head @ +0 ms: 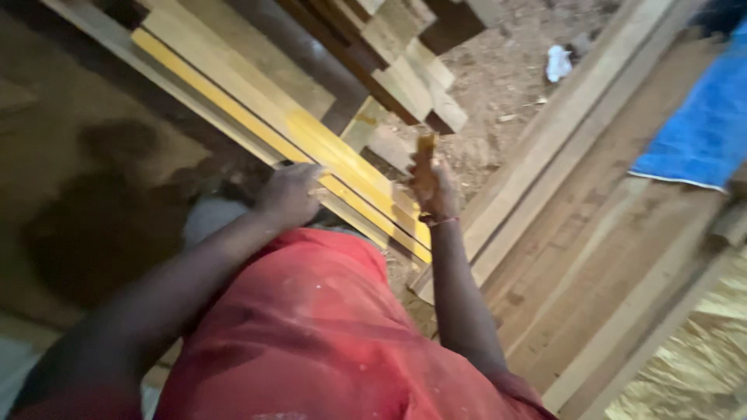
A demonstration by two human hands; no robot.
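Observation:
My left hand (289, 193) rests with curled fingers on the edge of a long yellow-painted plank (257, 113) that runs diagonally from upper left to centre. My right hand (433, 187) is raised and closed around a small brownish piece of wood (425, 146) that sticks up above the fingers. A thin band circles my right wrist. My red shirt fills the lower middle of the head view. The frame is blurred, so the exact shape of the small piece is unclear.
Several planks (591, 233) lie diagonally at the right, with a blue sheet (700, 124) over their far end. A pile of short offcuts (405, 62) sits at the top centre. Sawdust (700, 358) covers the ground at lower right. Dirt floor shows at the left.

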